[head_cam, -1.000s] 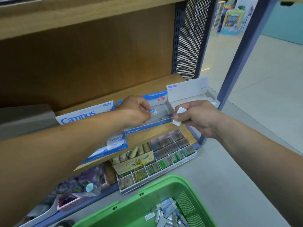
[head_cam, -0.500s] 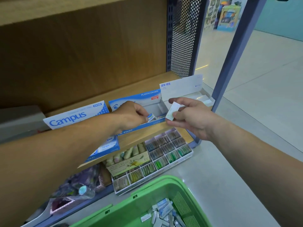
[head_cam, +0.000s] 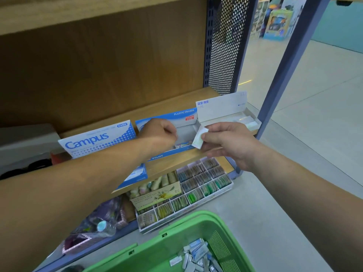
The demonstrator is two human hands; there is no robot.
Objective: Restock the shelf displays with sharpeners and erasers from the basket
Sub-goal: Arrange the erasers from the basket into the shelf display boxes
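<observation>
My left hand [head_cam: 159, 134] hovers with curled fingers over the blue Pilot eraser box [head_cam: 172, 114] on the wooden shelf, its fingertips down on a small blue eraser [head_cam: 184, 144] at the box's floor. Just to the right, my right hand [head_cam: 229, 142] pinches a white-wrapped eraser [head_cam: 199, 138] between thumb and fingers, in front of the white display box [head_cam: 222, 107]. That box holds a few pale erasers [head_cam: 245, 120] at its right end. The green basket [head_cam: 196, 218] sits on the floor below, with several wrapped erasers [head_cam: 196, 256] in it.
A blue Campus box [head_cam: 98, 140] stands left of the Pilot box. Under the shelf lies a divided tray of coloured items [head_cam: 202, 183] and a water bottle [head_cam: 104, 226]. A perforated panel [head_cam: 225, 46] and a blue post [head_cam: 284, 75] close off the shelf's right end.
My left hand has lowered the blue eraser into the Pilot box. My right hand has shifted slightly with the white eraser, staying near the white box.
</observation>
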